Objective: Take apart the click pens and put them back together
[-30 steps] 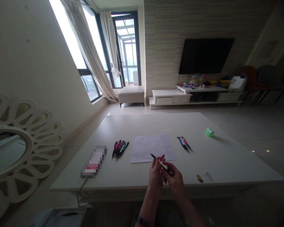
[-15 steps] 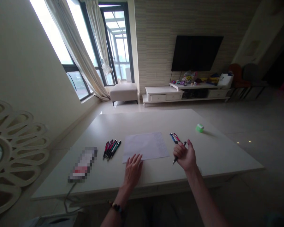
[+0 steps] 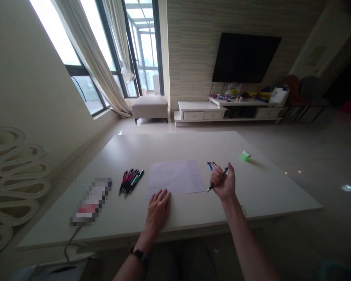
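Home living room. Wall-mounted TV [image 3: 246, 57] at 1 o'clock, low white media console [image 3: 226, 112] under it with drawers and a clutter of toys and packets on top. Padded ottoman [image 3: 150, 107] at 11 o'clock by floor-to-ceiling windows [image 3: 76, 58] with tied-back curtains [image 3: 89, 54]. Glossy tiled floor [image 3: 310, 156], striped wallpaper, chairs [image 3: 305, 93] stacked at 2 o'clock. Big white table [image 3: 193, 144] front and centre, decorative petal-frame mirror [image 3: 14, 171] at 9 o'clock
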Tool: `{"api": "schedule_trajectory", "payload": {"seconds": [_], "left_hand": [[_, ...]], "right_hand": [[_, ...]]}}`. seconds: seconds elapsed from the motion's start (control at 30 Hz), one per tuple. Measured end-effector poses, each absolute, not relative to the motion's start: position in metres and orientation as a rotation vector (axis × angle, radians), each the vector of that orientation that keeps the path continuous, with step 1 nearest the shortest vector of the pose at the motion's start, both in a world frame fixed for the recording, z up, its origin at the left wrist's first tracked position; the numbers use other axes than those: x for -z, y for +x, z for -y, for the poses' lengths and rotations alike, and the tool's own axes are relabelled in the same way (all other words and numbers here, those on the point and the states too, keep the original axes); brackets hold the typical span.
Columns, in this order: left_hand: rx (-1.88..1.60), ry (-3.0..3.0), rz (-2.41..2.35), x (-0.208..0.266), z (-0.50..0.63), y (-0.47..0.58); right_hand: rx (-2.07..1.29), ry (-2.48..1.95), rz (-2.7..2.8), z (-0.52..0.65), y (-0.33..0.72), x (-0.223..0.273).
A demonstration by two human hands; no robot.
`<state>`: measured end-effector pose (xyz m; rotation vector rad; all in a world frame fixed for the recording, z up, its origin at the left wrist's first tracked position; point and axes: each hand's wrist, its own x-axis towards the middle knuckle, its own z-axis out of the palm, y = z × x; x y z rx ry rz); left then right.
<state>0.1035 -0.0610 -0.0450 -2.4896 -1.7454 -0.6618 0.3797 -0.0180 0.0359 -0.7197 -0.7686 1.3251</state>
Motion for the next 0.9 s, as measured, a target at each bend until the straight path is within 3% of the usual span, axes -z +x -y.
{"api": "schedule_trajectory", "payload": {"seconds": [0.3,0.9], "left_hand": [[0.700,-2.493,1.739,0.043,0.060,0.106],[0.684,-2.508,1.745,0.042,0.058,0.106]], "right_hand": [[-1.407,-1.195,1.057,0.006,0.368,-0.006],[-0.983,-1.331,1.250,0.010,0.337,0.045]]}}
